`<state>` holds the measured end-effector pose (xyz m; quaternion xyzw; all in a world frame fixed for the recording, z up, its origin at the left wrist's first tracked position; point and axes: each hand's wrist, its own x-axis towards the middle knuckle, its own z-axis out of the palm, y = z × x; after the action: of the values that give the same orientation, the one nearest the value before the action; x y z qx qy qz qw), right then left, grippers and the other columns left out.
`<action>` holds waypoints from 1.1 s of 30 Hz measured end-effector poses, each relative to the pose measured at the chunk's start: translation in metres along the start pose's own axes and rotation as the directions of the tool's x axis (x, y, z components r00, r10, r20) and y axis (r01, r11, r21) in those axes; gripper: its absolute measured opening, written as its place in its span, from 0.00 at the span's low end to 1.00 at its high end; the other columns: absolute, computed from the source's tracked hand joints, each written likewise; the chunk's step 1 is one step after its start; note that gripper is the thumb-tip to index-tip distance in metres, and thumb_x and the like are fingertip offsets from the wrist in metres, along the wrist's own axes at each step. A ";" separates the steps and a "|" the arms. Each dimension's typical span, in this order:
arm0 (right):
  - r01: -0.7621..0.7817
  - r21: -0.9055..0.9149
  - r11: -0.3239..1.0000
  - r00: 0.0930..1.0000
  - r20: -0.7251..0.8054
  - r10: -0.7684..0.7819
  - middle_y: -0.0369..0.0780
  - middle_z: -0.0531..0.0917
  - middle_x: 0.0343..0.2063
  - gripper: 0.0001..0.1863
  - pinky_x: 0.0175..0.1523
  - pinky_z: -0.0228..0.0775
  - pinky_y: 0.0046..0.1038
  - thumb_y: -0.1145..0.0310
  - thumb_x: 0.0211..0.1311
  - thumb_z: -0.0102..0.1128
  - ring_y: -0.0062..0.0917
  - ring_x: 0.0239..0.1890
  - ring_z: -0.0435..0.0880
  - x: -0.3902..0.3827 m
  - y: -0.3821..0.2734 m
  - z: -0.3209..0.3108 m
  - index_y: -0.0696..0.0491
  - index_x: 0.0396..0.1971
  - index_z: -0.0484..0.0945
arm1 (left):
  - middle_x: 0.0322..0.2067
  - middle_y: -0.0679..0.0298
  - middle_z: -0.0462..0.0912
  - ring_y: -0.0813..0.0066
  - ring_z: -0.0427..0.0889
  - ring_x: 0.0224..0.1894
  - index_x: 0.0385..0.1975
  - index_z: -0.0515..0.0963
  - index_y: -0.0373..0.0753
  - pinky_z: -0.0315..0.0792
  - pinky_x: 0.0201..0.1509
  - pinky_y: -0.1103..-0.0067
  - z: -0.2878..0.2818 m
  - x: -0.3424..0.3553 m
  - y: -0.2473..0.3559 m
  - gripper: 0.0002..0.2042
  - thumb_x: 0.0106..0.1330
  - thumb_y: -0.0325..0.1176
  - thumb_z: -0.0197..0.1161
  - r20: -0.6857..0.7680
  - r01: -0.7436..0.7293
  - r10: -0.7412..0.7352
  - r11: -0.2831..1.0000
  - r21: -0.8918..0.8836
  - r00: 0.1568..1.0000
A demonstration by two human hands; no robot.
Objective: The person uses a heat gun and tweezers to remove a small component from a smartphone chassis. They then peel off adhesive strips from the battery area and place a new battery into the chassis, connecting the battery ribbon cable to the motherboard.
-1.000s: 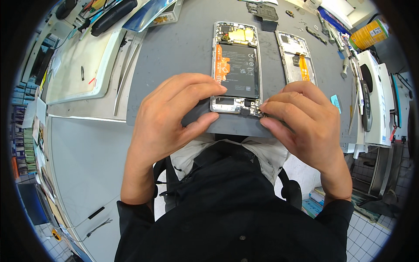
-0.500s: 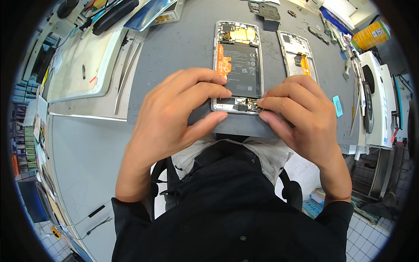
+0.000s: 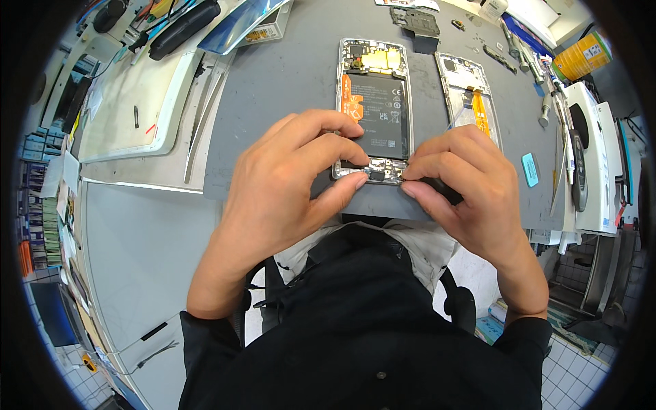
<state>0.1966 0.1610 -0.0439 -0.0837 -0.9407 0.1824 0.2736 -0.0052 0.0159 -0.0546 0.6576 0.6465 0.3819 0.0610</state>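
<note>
An opened phone [image 3: 372,109] lies on the grey mat with its dark battery, orange label and small circuit boards showing. My left hand [image 3: 283,178] arches over its lower left side. Two fingertips rest by the battery's lower edge, and the thumb presses at the bottom circuit board [image 3: 386,169]. At the phone's lower right corner, my right hand [image 3: 468,184] has thumb and index finger pinched together. Something dark [image 3: 444,190] shows beneath its fingers; whether it is a part or shadow, I cannot tell. What the pinch holds is hidden.
A second phone frame [image 3: 468,82] with an orange flex cable lies to the right. Beyond are a dark phone part [image 3: 417,24], a light blue piece [image 3: 529,169], several screwdrivers and a grey-black tool [image 3: 578,171]. Tweezers [image 3: 201,130] and a white-rimmed pad [image 3: 130,113] are at left.
My left thumb has moved right onto the bottom board. My right hand has shifted slightly down and left, and a dark patch now shows under its fingers. The whole view has shifted slightly.
</note>
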 end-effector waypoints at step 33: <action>-0.009 0.000 1.000 0.998 0.061 0.009 0.37 0.85 0.37 0.19 0.37 0.73 0.32 0.74 0.46 0.80 0.32 0.36 0.83 0.004 0.000 -0.004 0.52 0.41 0.86 | 0.49 0.60 0.85 0.60 0.85 0.49 0.36 0.85 0.38 0.77 0.51 0.71 0.003 0.001 0.000 0.10 0.54 0.22 0.75 -0.011 0.010 -0.010 1.000 -0.009 1.000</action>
<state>0.1951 0.1634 -0.0392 -0.0824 -0.9481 0.1862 0.2442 -0.0036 0.0177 -0.0561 0.6519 0.6485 0.3880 0.0625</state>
